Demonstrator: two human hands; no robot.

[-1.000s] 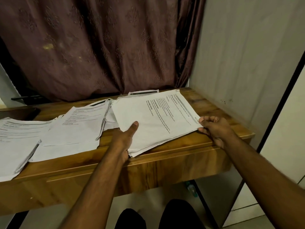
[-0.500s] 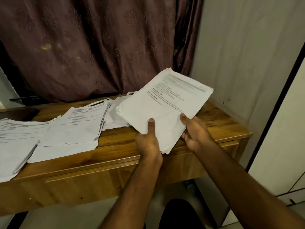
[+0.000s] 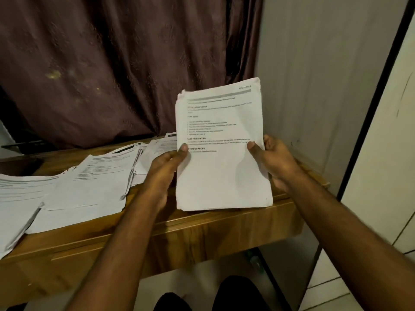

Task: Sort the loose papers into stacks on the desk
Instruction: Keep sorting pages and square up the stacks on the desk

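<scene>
Above desk (image 3: 202, 230): both hands, left hand (image 3: 165, 173) and right hand (image 3: 275, 160), grasp paper bundle (image 3: 222, 171); loose sheets (image 3: 89, 187) leftward.

The fingers of the left hand (image 3: 165, 169) and of the right hand (image 3: 277, 161) are hidden behind the held stack of papers (image 3: 221, 149), so only the thumbs are seen on its front. The small print on its top sheet is blurred beyond reading. The leftmost papers (image 3: 15, 198) on the desk (image 3: 179, 234) are cut off by the picture's left edge.
</scene>
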